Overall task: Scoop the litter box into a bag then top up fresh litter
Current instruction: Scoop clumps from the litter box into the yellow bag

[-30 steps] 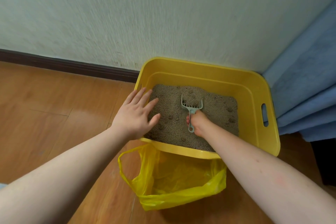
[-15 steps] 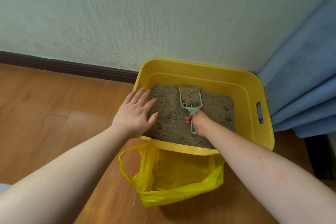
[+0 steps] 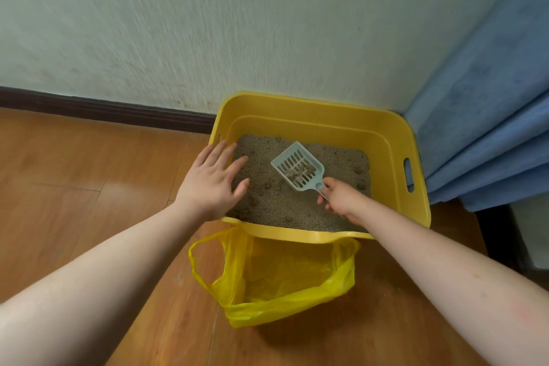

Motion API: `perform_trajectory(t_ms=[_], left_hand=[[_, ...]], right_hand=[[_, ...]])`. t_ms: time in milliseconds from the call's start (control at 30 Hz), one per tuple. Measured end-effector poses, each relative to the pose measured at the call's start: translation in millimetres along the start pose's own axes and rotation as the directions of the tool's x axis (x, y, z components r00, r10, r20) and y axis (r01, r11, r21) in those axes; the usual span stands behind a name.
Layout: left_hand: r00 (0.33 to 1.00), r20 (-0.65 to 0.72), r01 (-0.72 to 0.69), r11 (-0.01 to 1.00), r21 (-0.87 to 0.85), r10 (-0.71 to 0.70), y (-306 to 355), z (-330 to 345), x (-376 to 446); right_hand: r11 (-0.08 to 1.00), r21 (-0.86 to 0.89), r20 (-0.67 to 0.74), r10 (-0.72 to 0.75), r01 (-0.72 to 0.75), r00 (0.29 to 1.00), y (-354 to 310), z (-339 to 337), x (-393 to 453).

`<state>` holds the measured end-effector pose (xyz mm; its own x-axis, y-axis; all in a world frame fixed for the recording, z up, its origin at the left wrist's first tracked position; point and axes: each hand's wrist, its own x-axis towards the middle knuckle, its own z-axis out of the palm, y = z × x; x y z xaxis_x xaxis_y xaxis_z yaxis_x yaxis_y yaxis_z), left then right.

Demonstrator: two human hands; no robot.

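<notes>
Right hand [image 3: 341, 199] grips the slotted pale-blue plastic scoop [image 3: 298, 169] above grainy grey litter [image 3: 267, 202] in the yellow tub [image 3: 395, 140], maybe holding clumps. Left hand [image 3: 211, 184] lies flat on the tub's left rim; crinkly yellow bag [image 3: 282, 279] lies open before it.

Pale slotted scoop [image 3: 298, 169] with clumps above yellow litter box [image 3: 395, 155], open yellow bag [image 3: 282, 285] in front

Plastic, grit and wood
Glossy plastic litter box [image 3: 395, 140], grainy matt litter [image 3: 267, 205], thin shiny bag [image 3: 282, 276], polished wood floor [image 3: 74, 172].
</notes>
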<state>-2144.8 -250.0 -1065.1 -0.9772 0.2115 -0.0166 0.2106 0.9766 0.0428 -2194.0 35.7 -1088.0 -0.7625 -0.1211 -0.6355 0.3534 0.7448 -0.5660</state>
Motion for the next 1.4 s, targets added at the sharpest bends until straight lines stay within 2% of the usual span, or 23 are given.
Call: perform_trajectory(t_ms=[167, 433, 867, 1033, 1133, 1233, 1300, 1400], left_hand=[[1.0, 0.004, -0.003, 1.0, 0.001, 0.003, -1, 0, 1], [1.0, -0.001, 0.001, 1.0, 0.002, -0.001, 0, 0, 2], [1.0, -0.006, -0.006, 1.0, 0.009, 0.007, -1, 1, 1], [1.0, 0.001, -0.008, 1.0, 0.004, 0.008, -2, 0, -1], [1.0, 0.016, -0.008, 1.0, -0.007, 0.008, -1, -1, -1], [0.999, 0.032, -0.016, 1.0, 0.002, 0.016, 0, -2, 0], [0.999, 0.028, -0.017, 1.0, 0.009, 0.016, -1, -3, 0], [0.999, 0.033, -0.016, 1.0, 0.016, 0.016, -1, -3, 1]], right_hand=[[0.996, -0.081, 0.003, 0.039, -0.039, 0.999, 10, -9, -3], [0.982, -0.186, -0.007, 0.02, -0.021, 1.0, 18, -12, -15], [0.936, -0.263, -0.007, -0.244, 0.234, 0.97, -17, -30, -91], [0.944, -0.18, 0.159, -0.25, 0.277, 0.955, -17, -21, -136], [0.937, -0.231, 0.216, -0.214, 0.263, 0.953, -3, -2, -145], [0.87, -0.427, 0.203, -0.174, 0.247, 0.964, 13, 21, -142], [0.773, -0.584, 0.187, -0.17, 0.248, 0.968, 22, 34, -137], [0.594, -0.739, 0.186, -0.275, 0.319, 0.943, 37, 53, -133]])
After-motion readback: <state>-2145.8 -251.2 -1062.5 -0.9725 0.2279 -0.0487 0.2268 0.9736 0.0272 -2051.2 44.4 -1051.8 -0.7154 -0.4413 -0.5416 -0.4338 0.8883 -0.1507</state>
